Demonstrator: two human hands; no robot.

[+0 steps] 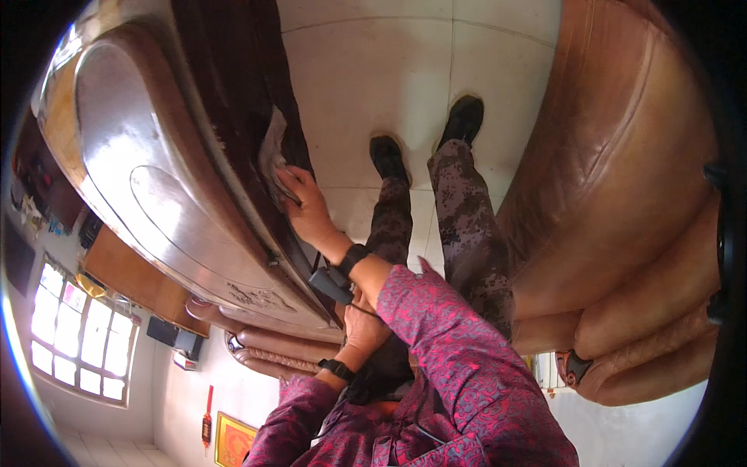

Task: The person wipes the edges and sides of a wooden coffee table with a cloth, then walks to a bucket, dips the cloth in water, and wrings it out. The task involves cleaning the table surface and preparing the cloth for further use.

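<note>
My right hand (pixel 309 210) grips a crumpled grey cloth (pixel 273 152). The cloth lies against the dark side (pixel 239 87) of a large wooden table, below its glossy brown top (pixel 175 192). Lower down, my left hand (pixel 365 327) is near the table's near end, under my right forearm. A small black device (pixel 331 286) with a cable hides its fingers, so I cannot tell what they touch. Both wrists wear black straps.
A brown leather sofa (pixel 618 152) stands on the right, and another brown seat (pixel 280 350) is past the table's end. My black shoes (pixel 464 119) stand on pale floor tiles (pixel 362 76) between table and sofa. A barred window (pixel 81 333) is at far left.
</note>
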